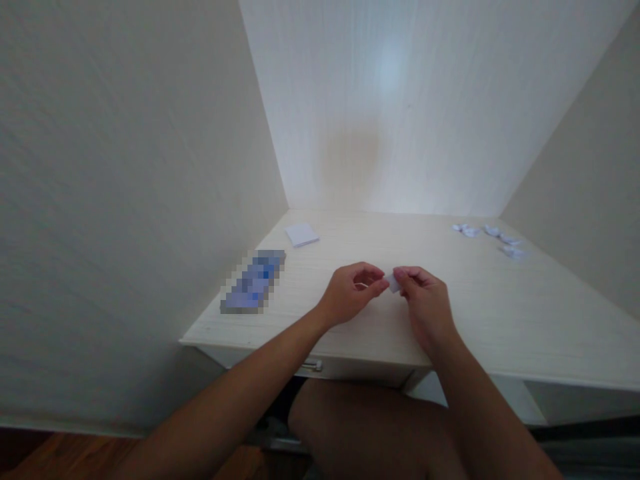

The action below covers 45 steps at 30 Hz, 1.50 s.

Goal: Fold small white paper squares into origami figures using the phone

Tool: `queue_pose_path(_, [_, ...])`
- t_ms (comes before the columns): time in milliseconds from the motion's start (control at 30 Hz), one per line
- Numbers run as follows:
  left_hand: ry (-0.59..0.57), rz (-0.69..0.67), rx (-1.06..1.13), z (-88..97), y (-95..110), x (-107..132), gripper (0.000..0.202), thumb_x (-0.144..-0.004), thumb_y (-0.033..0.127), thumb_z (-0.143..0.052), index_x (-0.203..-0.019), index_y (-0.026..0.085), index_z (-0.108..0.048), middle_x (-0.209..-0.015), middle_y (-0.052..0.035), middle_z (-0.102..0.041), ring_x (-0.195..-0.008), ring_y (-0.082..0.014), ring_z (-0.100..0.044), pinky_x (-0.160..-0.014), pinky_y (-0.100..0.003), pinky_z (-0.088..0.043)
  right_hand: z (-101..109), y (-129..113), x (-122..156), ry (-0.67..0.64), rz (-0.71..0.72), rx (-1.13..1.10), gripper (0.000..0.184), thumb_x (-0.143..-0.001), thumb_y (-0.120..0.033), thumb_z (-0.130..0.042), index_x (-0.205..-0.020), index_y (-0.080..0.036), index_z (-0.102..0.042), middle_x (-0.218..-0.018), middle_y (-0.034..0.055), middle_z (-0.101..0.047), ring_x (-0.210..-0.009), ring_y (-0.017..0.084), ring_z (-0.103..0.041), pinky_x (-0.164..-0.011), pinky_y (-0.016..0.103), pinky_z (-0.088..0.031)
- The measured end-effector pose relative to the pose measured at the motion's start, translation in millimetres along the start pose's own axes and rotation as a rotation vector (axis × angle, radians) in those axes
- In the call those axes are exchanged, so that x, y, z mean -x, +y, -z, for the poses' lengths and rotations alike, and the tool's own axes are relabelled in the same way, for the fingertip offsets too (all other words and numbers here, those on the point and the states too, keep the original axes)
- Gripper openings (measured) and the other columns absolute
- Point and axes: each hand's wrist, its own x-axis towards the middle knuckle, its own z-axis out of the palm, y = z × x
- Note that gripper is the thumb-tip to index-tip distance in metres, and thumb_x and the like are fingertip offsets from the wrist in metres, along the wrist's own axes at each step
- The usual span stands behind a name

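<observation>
A small folded piece of white paper [394, 283] is held just above the desk, between my two hands. My right hand [426, 293] pinches it between thumb and fingers from the right. From the other side, my left hand [353, 291] has thumb and fingertips closed at the paper's left edge. A thin white edge shows inside the curl of my left fingers; what it belongs to is hidden. Toward the back left of the desk lies a stack of square white paper [301, 234]. Several small folded white paper pieces [511, 251] are scattered at the back right.
The pale wooden desk [345, 340] has walls on the left, back and right. A pixelated flat bluish object [254, 281] lies near its left edge. Below the front edge is a drawer with a metal handle [313, 365], above the person's legs.
</observation>
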Motion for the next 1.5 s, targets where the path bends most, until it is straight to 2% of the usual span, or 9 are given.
queue_pose_path(133, [-0.052, 0.004, -0.022, 0.3, -3, 0, 0.029, -0.087, 0.043, -0.071, -0.095, 0.015, -0.073, -0.087, -0.0085, -0.075, -0.072, -0.0167, -0.07, -0.07, -0.032, -0.06, -13, 5, 5, 0.027, -0.013, -0.17, 0.018, -0.075, -0.037, -0.08, -0.08, -0.021, -0.073, -0.075, 0.0014, -0.071, -0.069, 0.017, -0.061, -0.067, 0.032, -0.048])
queue_pose_path(233, [-0.02, -0.025, -0.028, 0.5, -2, 0, 0.028, -0.09, 0.043, -0.069, -0.096, 0.016, -0.073, -0.089, -0.0075, -0.074, -0.074, -0.0164, -0.071, -0.072, -0.031, -0.06, -19, 7, 7, 0.036, -0.021, -0.199, 0.018, -0.077, -0.038, -0.079, -0.082, -0.022, -0.072, -0.077, 0.0013, -0.071, -0.071, 0.017, -0.061, -0.066, 0.031, -0.047])
queue_pose_path(400, [0.158, -0.042, -0.015, 0.1, 4, -2, 0.023, -0.087, 0.04, -0.071, -0.087, 0.017, -0.069, -0.085, -0.0042, -0.07, -0.07, -0.0154, -0.068, -0.067, -0.029, -0.058, -10, 3, 2, -0.057, 0.107, 0.144, 0.018, -0.084, -0.038, -0.071, -0.082, -0.021, -0.073, -0.082, 0.0054, -0.075, -0.076, 0.021, -0.066, -0.071, 0.034, -0.05])
queue_pose_path(500, [0.184, -0.041, -0.043, 0.4, 8, -2, 0.021, -0.088, 0.037, -0.069, -0.083, 0.016, -0.068, -0.082, -0.0031, -0.069, -0.068, -0.0143, -0.066, -0.066, -0.027, -0.056, -2, 0, 0, -0.131, 0.159, 0.355, 0.019, -0.086, -0.037, -0.068, -0.082, -0.02, -0.075, -0.084, 0.0071, -0.077, -0.076, 0.023, -0.068, -0.073, 0.036, -0.05])
queue_pose_path(733, [0.155, -0.01, -0.175, 5.1, 8, -2, 0.019, -0.087, 0.031, -0.066, -0.076, 0.016, -0.067, -0.07, -0.0018, -0.068, -0.063, -0.0133, -0.063, -0.06, -0.024, -0.051, 1, 6, -2, -0.204, 0.178, 0.469, 0.019, -0.087, -0.035, -0.065, -0.085, -0.019, -0.076, -0.086, 0.0077, -0.078, -0.079, 0.023, -0.07, -0.071, 0.034, -0.05])
queue_pose_path(1033, [0.03, 0.083, -0.113, 7.6, 8, -3, 0.023, -0.089, 0.035, -0.066, -0.087, 0.013, -0.072, -0.081, -0.0049, -0.072, -0.062, -0.0129, -0.066, -0.059, -0.024, -0.053, 2, 6, -4, -0.201, 0.173, 0.485, 0.021, -0.085, -0.034, -0.061, -0.078, -0.018, -0.074, -0.076, 0.0062, -0.074, -0.072, 0.021, -0.065, -0.071, 0.034, -0.046])
queue_pose_path(1200, [0.034, 0.04, -0.284, 8.2, 5, -2, 0.021, -0.089, 0.033, -0.065, -0.083, 0.014, -0.072, -0.078, -0.0052, -0.074, -0.061, -0.0135, -0.066, -0.059, -0.025, -0.053, -1, 7, -4, -0.232, 0.16, 0.408, 0.021, -0.084, -0.037, -0.063, -0.083, -0.018, -0.073, -0.084, 0.0077, -0.075, -0.077, 0.022, -0.066, -0.075, 0.035, -0.048])
queue_pose_path(1300, [0.025, 0.008, -0.356, 6.7, 3, -1, 0.02, -0.088, 0.034, -0.066, -0.085, 0.016, -0.073, -0.083, -0.0061, -0.076, -0.064, -0.0145, -0.068, -0.061, -0.025, -0.054, -2, 8, -4, -0.2, 0.157, 0.427, 0.02, -0.085, -0.035, -0.062, -0.083, -0.018, -0.072, -0.083, 0.0074, -0.075, -0.077, 0.022, -0.066, -0.073, 0.034, -0.047])
queue_pose_path(1500, [-0.029, 0.093, -0.225, 5.6, 7, -3, 0.019, -0.088, 0.031, -0.066, -0.087, 0.014, -0.075, -0.08, -0.0054, -0.076, -0.06, -0.0133, -0.068, -0.061, -0.024, -0.054, 0, 7, -5, -0.07, 0.159, 0.444, 0.019, -0.084, -0.034, -0.058, -0.074, -0.019, -0.067, -0.073, 0.0053, -0.07, -0.07, 0.021, -0.061, -0.067, 0.033, -0.044])
